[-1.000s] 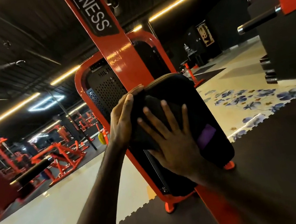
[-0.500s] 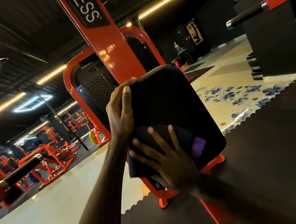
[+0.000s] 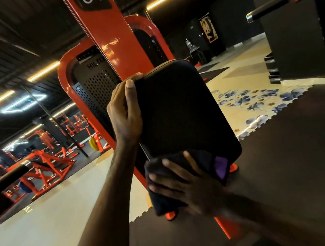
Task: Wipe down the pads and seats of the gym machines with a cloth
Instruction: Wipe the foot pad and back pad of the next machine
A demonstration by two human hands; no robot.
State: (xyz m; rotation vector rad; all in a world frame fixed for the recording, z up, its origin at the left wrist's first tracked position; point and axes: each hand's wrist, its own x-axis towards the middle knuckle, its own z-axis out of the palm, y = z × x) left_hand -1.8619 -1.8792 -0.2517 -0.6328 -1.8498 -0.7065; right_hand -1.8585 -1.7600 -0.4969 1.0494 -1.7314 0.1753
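Observation:
A black padded back rest point(image 3: 180, 109) is mounted on an orange machine post point(image 3: 104, 32). My left hand point(image 3: 125, 111) grips the pad's upper left edge, thumb on the front face and fingers curled round the back. My right hand point(image 3: 188, 182) lies with spread fingers on a dark cloth point(image 3: 165, 199) with a purple patch point(image 3: 221, 166), pressing it against the pad's lower edge. Part of the cloth hangs below the pad.
An orange weight-stack housing point(image 3: 91, 85) stands behind the pad. A black foam roller point(image 3: 6, 177) juts in at the left, and a chrome-tipped bar point(image 3: 267, 8) at the upper right. Black rubber mats point(image 3: 290, 155) cover the floor nearby, beside flowered tiles point(image 3: 249, 100).
My right hand has wiped the cloth down the pad, from its upper middle to its bottom edge. My left hand has kept its grip on the top left edge.

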